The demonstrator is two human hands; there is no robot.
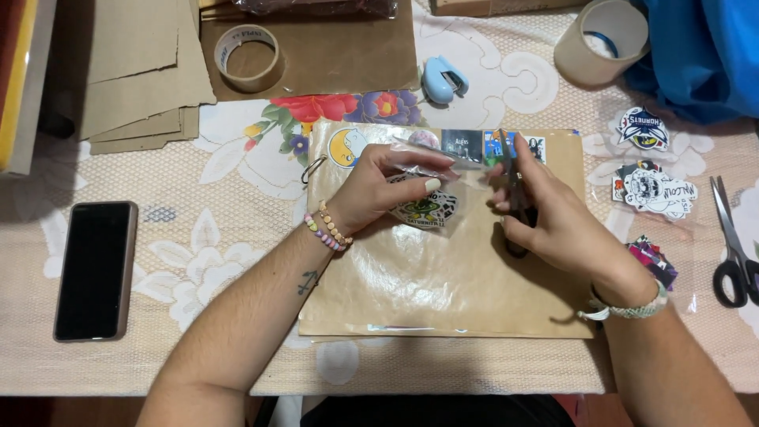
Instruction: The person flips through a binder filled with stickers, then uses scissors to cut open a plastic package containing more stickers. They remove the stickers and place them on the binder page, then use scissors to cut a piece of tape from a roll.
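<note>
The left hand (375, 190) pinched a clear tape strip (443, 162) above the brown sheet (443, 277); the right hand (545, 217) gripped one pair of scissors (514, 190). A second pair (734, 245) and two tape rolls (247, 57) lay apart.

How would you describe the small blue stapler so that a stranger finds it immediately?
Start from the brown kraft sheet under the hands, then look past its far edge on the lace tablecloth. The stapler lies there, between the tape roll and the large tape roll. It alone is pale blue and rounded.
</note>
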